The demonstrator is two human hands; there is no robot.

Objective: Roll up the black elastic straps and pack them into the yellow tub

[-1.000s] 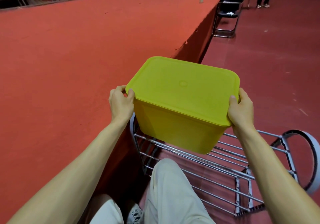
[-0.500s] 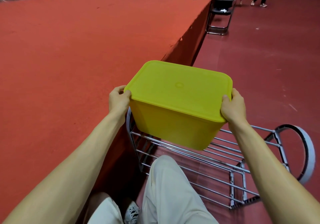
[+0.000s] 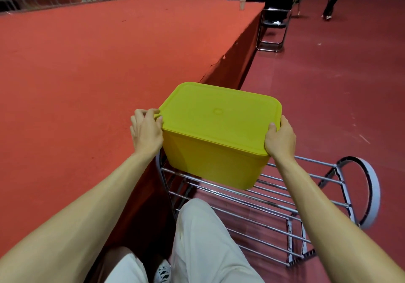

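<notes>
Well now, the yellow tub [image 3: 210, 158] was up in front of the person, over the near end of a chrome wire rack [image 3: 282, 197] and right beside the edge of the red stage [image 3: 87, 68]. Whether its base touched the rack bars or hung just clear, I couldn't tell. The lid [image 3: 219, 116] was on, seated flat all round.

Left hand [image 3: 146, 132] was at the near left corner, fingers curled around the rim, thumb against the lid's edge. Right hand [image 3: 280, 140] was at the near right corner, thumb pressed down on top of the lid; its fingers were hidden past the side, so the pictures don't show how they lay, but it was plainly a pinch on the rim.

As for handling, this looked like thin, smooth, rigid plastic, light by my reckoning, and the walls tapered inward towards the base, so palms on the sides would likely slip. The rim under the lid was the sensible hold, one hand per side, exactly where they were. One caution: lifting by the lid's edge alone could pop it free.

No black elastic straps were in view, so by my read the rolling and packing were not yet begun, and the lid had to come off first.
</notes>
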